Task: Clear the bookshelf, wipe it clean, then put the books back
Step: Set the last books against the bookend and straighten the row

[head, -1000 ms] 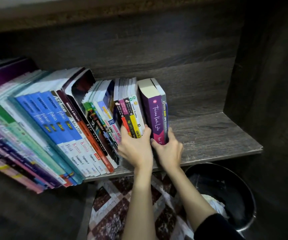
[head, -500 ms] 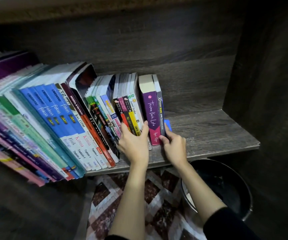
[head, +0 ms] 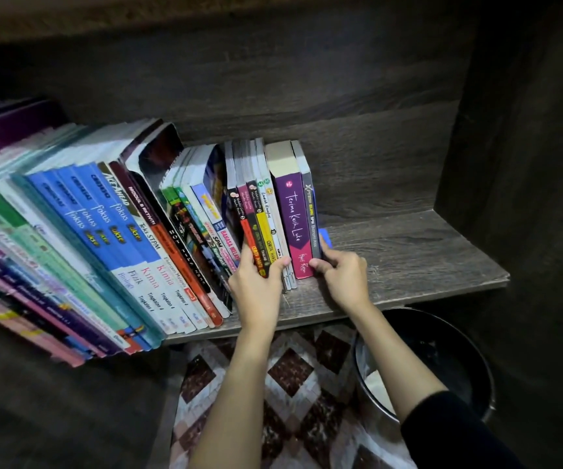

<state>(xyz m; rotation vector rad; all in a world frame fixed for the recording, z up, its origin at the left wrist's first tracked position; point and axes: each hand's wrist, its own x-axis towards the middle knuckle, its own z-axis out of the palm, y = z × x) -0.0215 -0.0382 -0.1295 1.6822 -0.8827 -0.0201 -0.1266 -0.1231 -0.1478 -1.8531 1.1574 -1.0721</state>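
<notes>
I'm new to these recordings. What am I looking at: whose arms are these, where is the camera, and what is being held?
No machine: a person works bare-handed. The camera sits on their head, looking forward and down, so their arms reach in from below. A wooden shelf carries a row of books, the large ones at the left leaning. The left hand grips a bundle of slim books by their spines. The right hand pinches the thin grey book at the row's right end, beside the purple book. Just right of it shows a small blue thing; I cannot tell what. Below stands a dark bin.
</notes>
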